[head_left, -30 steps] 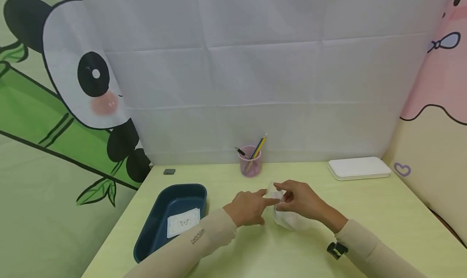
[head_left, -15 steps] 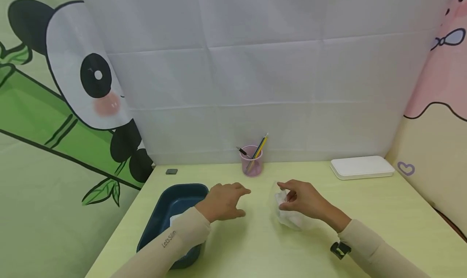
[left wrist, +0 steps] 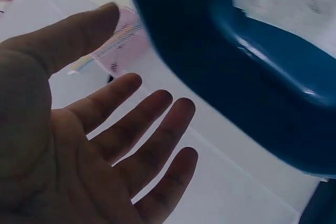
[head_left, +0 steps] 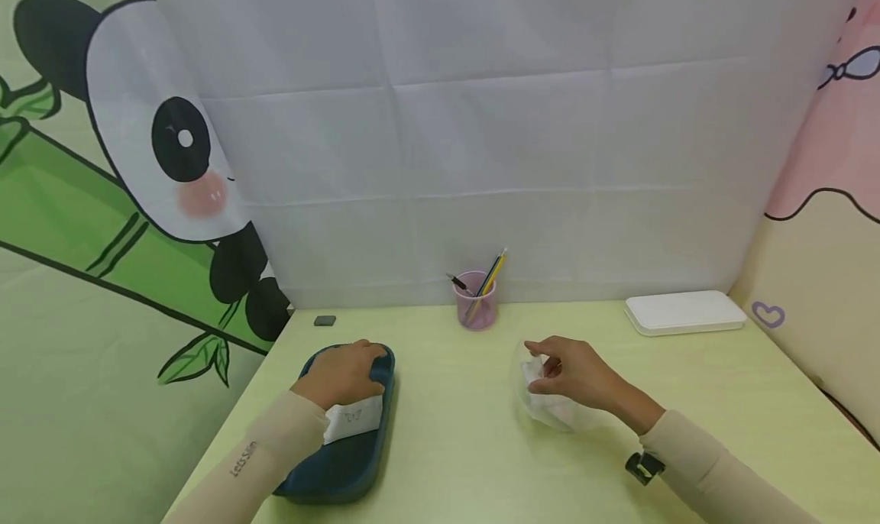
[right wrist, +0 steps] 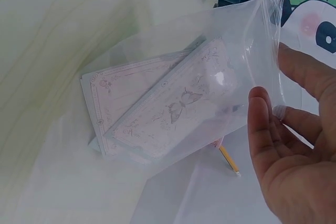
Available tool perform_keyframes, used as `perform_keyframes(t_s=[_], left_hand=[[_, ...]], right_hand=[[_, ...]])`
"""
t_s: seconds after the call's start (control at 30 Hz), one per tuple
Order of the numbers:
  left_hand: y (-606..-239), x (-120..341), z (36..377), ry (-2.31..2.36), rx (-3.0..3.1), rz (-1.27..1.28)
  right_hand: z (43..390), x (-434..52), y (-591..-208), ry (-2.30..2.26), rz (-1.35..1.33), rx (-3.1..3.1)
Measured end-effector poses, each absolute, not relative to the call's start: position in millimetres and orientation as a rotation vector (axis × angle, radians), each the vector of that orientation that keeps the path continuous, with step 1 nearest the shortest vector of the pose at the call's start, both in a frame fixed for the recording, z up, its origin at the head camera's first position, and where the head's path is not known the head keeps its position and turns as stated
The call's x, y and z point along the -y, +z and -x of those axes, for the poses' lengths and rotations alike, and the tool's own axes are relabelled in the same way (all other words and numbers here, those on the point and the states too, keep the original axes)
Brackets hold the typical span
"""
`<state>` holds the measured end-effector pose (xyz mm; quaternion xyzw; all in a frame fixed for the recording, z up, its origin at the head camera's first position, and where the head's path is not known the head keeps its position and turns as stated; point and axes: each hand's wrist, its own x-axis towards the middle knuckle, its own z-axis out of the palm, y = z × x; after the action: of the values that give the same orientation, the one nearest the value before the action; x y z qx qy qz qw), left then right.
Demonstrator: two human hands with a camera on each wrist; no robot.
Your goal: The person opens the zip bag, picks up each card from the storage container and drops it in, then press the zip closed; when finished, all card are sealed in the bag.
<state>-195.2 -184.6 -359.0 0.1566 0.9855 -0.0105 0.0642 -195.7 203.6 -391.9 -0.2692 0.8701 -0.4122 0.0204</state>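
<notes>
Over the far end of the dark blue tray (head_left: pixel 357 478) is my left hand (head_left: pixel 340 375), fingers spread and loosely bent, holding nothing. A white card with a butterfly print (head_left: pixel 354 419) lies in the tray, partly covered by that hand in the head view. My right hand (head_left: pixel 577 371) pinches a clear zip bag (right wrist: pixel 247 51) by its mouth, thumb and fingers at the zip edge. Through the clear plastic, several pale printed cards (right wrist: pixel 173 103) show, the front one bearing a butterfly. The bag hangs tilted close over the table.
A pink mesh pen cup (head_left: pixel 476 310) with pencils and a pen stands at the table's back. A white flat case (head_left: pixel 685 312) lies at the back right and a small dark grey block (head_left: pixel 325 321) at the back left. A white curtain (head_left: pixel 481 142) rises behind.
My left hand has left the bag's mouth and moved left to above the tray. My right hand keeps hold of the bag in about the same place.
</notes>
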Motion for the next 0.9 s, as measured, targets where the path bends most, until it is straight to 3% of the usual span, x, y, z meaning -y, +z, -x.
perform_keyframes(t_s=[0.67,0.9], left_hand=[[-396,222,192,-0.028,-2.832,-0.254],[-403,223,192,-0.097,-2.836,-0.282]], right_hand=[[196,-208,-394,-1.292,0.839,-2.695],[195,-208,-393,-1.268,0.839,-2.717]])
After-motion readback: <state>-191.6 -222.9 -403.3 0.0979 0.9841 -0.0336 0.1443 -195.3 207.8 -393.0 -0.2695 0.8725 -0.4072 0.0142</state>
